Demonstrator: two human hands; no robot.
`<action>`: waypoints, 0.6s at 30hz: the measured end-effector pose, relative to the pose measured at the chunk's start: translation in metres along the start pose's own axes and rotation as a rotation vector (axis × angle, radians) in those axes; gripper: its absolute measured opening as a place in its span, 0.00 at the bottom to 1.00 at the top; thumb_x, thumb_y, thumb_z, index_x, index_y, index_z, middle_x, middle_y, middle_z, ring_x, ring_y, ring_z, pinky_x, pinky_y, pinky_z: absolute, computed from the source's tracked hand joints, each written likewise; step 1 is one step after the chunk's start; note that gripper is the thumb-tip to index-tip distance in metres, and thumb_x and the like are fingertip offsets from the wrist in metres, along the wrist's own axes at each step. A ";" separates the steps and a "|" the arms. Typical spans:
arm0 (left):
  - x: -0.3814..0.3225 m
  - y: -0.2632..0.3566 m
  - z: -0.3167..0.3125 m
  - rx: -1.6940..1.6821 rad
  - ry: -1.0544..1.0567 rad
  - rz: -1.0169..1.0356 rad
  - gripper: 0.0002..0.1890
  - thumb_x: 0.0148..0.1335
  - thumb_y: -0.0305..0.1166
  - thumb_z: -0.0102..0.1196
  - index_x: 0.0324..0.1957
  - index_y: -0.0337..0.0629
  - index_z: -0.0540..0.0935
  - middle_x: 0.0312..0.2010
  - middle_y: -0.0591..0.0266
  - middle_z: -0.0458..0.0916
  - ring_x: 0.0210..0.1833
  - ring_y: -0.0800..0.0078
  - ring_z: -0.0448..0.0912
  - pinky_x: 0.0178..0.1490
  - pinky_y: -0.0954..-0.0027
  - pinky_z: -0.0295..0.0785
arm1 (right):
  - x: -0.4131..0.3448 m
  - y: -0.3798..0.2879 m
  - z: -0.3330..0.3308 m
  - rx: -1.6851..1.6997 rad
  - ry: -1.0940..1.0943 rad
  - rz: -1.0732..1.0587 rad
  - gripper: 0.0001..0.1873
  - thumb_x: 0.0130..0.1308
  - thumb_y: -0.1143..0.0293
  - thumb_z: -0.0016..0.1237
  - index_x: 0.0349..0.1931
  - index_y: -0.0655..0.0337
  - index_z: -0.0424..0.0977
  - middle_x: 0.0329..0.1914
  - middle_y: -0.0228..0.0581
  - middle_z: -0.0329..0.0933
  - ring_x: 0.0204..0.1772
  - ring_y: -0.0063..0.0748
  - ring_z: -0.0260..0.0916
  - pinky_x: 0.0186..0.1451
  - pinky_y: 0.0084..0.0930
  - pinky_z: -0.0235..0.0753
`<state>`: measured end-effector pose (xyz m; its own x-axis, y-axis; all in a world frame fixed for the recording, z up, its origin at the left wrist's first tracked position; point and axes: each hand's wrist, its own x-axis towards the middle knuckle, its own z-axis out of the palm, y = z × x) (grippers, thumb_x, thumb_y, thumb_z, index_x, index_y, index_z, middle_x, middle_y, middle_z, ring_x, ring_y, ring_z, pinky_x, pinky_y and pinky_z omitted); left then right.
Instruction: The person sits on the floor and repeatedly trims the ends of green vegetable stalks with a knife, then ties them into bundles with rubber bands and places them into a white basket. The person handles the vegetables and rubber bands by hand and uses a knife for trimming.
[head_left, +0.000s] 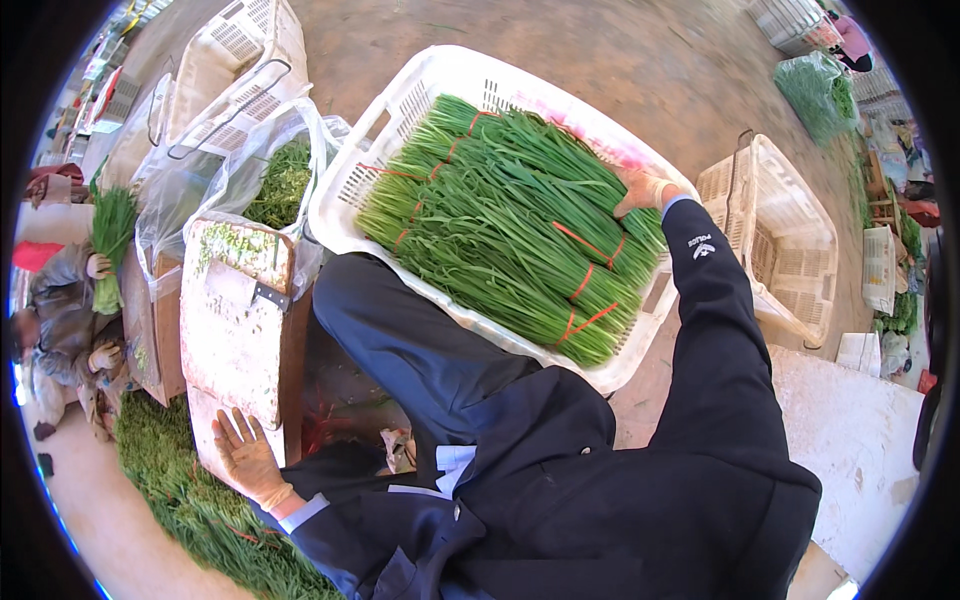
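In front of me a white plastic crate (442, 64) holds several bundles of long green leaves, probably garlic chives (495, 210), tied with red bands. My right hand (641, 189), in a thin glove, lies on the bundles by the crate's far right wall. Its thumb presses against the leaves, and part of its fingers is hidden. Palm up, my left hand (251, 461) is gloved, empty and spread at the near end of a pale worktop. A cutting board (225, 352) tops that stand, with a knife (238, 289) and green trimmings (244, 244) on it.
A clear plastic bag (225, 187) of trimmings hangs beyond the board. Crates stand at upper left (214, 56) and right (787, 232). More bundled greens (172, 465) line the lower left floor. At far left, a person (67, 300) holds a leafy bunch (112, 240).
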<state>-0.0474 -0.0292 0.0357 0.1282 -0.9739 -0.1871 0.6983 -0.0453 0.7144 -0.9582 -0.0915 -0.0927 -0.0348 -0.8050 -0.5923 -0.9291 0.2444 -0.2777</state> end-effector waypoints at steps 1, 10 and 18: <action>-0.001 0.003 -0.006 -0.010 -0.064 -0.023 0.24 0.84 0.41 0.50 0.75 0.42 0.76 0.81 0.57 0.69 0.83 0.53 0.65 0.84 0.45 0.61 | 0.001 -0.001 0.002 0.019 0.036 -0.052 0.66 0.47 0.62 0.75 0.87 0.53 0.50 0.75 0.59 0.75 0.78 0.52 0.71 0.82 0.40 0.66; 0.005 0.002 -0.026 -0.072 -0.054 -0.066 0.23 0.84 0.40 0.51 0.74 0.42 0.77 0.80 0.56 0.71 0.81 0.53 0.68 0.85 0.44 0.60 | -0.023 -0.029 0.027 0.050 0.346 -0.022 0.71 0.51 0.51 0.78 0.89 0.57 0.44 0.86 0.61 0.60 0.89 0.57 0.53 0.89 0.41 0.54; 0.022 -0.031 -0.043 -0.149 0.001 -0.121 0.20 0.83 0.39 0.52 0.68 0.42 0.82 0.74 0.57 0.79 0.75 0.53 0.74 0.80 0.41 0.67 | -0.018 -0.022 0.041 0.154 0.338 0.041 0.64 0.54 0.46 0.76 0.86 0.58 0.53 0.83 0.62 0.64 0.84 0.61 0.62 0.83 0.45 0.64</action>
<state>-0.0364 -0.0397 -0.0194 0.0375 -0.9632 -0.2662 0.8051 -0.1287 0.5790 -0.9218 -0.0598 -0.1072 -0.2146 -0.9196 -0.3290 -0.8587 0.3381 -0.3850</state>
